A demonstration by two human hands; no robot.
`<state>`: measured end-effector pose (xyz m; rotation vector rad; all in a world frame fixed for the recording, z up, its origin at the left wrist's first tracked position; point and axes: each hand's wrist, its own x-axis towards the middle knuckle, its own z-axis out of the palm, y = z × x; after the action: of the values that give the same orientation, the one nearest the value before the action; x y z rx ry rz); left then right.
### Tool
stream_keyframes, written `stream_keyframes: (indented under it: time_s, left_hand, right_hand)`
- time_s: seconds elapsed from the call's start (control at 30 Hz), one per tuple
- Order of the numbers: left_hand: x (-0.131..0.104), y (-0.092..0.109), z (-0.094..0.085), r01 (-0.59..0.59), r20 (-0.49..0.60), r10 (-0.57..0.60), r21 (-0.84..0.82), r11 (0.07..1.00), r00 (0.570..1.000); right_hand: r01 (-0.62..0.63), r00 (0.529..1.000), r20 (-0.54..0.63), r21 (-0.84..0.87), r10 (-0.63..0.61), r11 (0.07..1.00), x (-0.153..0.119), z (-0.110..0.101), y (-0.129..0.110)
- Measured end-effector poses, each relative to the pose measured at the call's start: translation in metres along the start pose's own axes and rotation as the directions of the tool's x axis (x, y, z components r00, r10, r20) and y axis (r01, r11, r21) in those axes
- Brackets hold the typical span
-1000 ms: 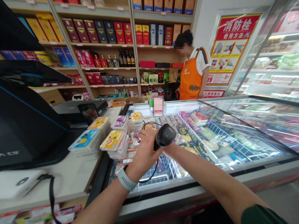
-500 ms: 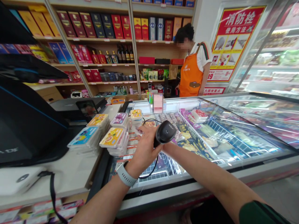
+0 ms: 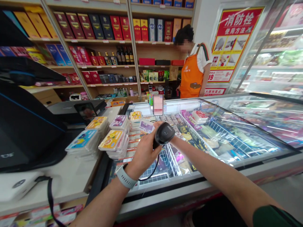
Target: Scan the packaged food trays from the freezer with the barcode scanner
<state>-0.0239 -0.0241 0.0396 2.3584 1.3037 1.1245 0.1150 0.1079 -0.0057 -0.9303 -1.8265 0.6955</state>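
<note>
My left hand (image 3: 143, 153), with a pale watch strap at its wrist, is wrapped round a black handheld barcode scanner (image 3: 165, 133). Behind the scanner, my right hand (image 3: 157, 124) is mostly hidden; its visible fingers are closed at the edge of a flat pack with a purple label (image 3: 146, 126). To the left stand stacks of flat plastic boxes: yellow-topped boxes (image 3: 111, 140), purple-topped boxes (image 3: 119, 122) and blue-topped boxes (image 3: 81, 140). Another yellow-labelled box (image 3: 135, 116) sits behind the purple pack. The scanner's cable (image 3: 155, 168) loops below my left hand.
A glass-topped chest freezer (image 3: 236, 124) with wire baskets spreads beneath my arms. A black checkout machine (image 3: 26, 126) and a white counter (image 3: 68, 178) are at left. Across the freezer stands a person in an orange apron (image 3: 192, 75), near shelves of boxes and bottles.
The purple-labelled pack has come into clear sight beside the scanner, with my right hand at its edge. My left hand keeps hold of the scanner; the view has shifted slightly.
</note>
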Motion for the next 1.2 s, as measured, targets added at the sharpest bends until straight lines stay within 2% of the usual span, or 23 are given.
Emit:
stream_keyframes:
  time_s: [0.13, 0.27, 0.43, 0.6, 0.93, 1.2]
  left_hand:
    - [0.001, -0.002, -0.001, 0.002, -0.016, -0.002, -0.004, 1.0, 1.0]
    - [0.002, -0.001, -0.003, 0.038, -0.029, -0.037, 0.014, 0.999, 0.999]
    - [0.003, -0.001, -0.005, 0.037, -0.047, -0.036, 0.035, 0.999, 0.998]
    - [0.004, -0.002, -0.004, 0.047, -0.041, -0.045, 0.062, 0.997, 0.998]
    - [0.002, -0.004, -0.003, 0.069, -0.047, -0.065, 0.088, 0.994, 0.997]
    - [0.003, -0.003, -0.004, 0.066, -0.038, -0.063, 0.097, 0.993, 0.997]
  right_hand:
    - [-0.058, 0.992, -0.112, -0.016, 0.055, 0.998, -0.015, -0.041, 0.003]
    - [-0.22, 0.952, -0.196, 0.088, 0.233, 0.972, -0.036, -0.077, 0.006]
    - [-0.253, 0.916, -0.273, 0.175, 0.294, 0.951, -0.05, -0.103, 0.017]
    - [-0.227, 0.915, -0.284, 0.224, 0.286, 0.948, -0.05, -0.105, 0.016]
    - [-0.201, 0.932, -0.265, 0.186, 0.246, 0.962, -0.052, -0.098, 0.009]
    - [-0.226, 0.93, -0.257, 0.17, 0.264, 0.959, -0.052, -0.098, 0.006]
